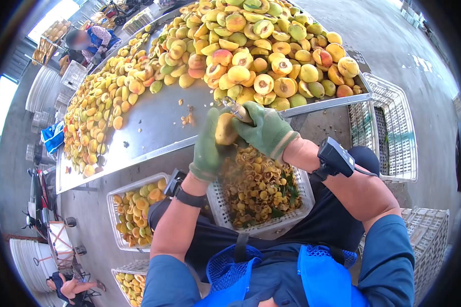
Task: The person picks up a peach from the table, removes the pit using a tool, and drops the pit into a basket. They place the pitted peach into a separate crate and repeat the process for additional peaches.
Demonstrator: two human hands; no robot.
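Note:
In a green glove, my left hand (207,148) is closed around a yellow peach piece (224,130), held upright just off the table's front edge. My right hand (265,129), gloved the same way, grips a short pitting tool (236,108) with a pale handle and a shiny metal end, close above the fruit. Below both hands stands a white crate (298,217) full of scooped pits, flesh scraps and some leaves. Ahead, halved peaches (264,84) lie heaped on the metal table (156,115).
At my left, a white crate (119,242) holds peach halves, and another filled crate (119,271) stands nearer me. White crates (394,128) are on the right, with stacked crates (425,240) behind my elbow. A person (92,41) sits at the table's far left; another person (69,286) is lower left.

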